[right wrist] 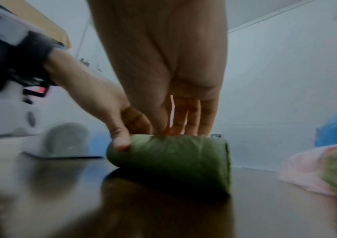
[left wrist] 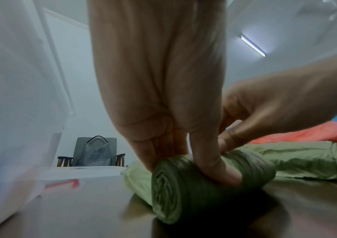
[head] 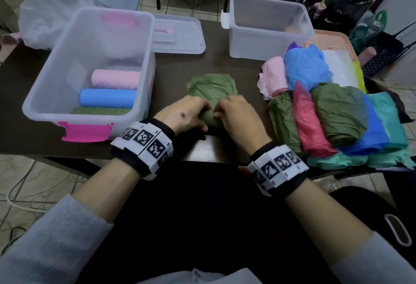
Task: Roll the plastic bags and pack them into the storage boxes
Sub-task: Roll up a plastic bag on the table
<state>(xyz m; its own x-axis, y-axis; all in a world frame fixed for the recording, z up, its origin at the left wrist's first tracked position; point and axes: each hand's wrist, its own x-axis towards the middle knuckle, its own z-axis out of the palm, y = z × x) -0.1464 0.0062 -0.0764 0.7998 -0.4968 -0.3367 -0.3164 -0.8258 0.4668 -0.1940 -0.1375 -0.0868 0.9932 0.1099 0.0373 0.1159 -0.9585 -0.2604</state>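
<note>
Head view shows a green plastic bag point(head: 212, 94) half rolled on the dark table point(head: 27, 112), its flat end lying away from the person. Left hand point(head: 183, 115) and right hand point(head: 236, 117) sit side by side on the rolled part, fingers curled over it and thumbs tucked against its near side. Left of it, the pink-latched storage box point(head: 45, 94) holds pink, blue and green rolls; right, a heap of bags point(head: 333, 112) lies before an empty box point(head: 270, 36)

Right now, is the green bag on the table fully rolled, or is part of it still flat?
Partly rolled. Both hands grip the rolled end of the green bag; the rest lies flat beyond the fingers.
</note>
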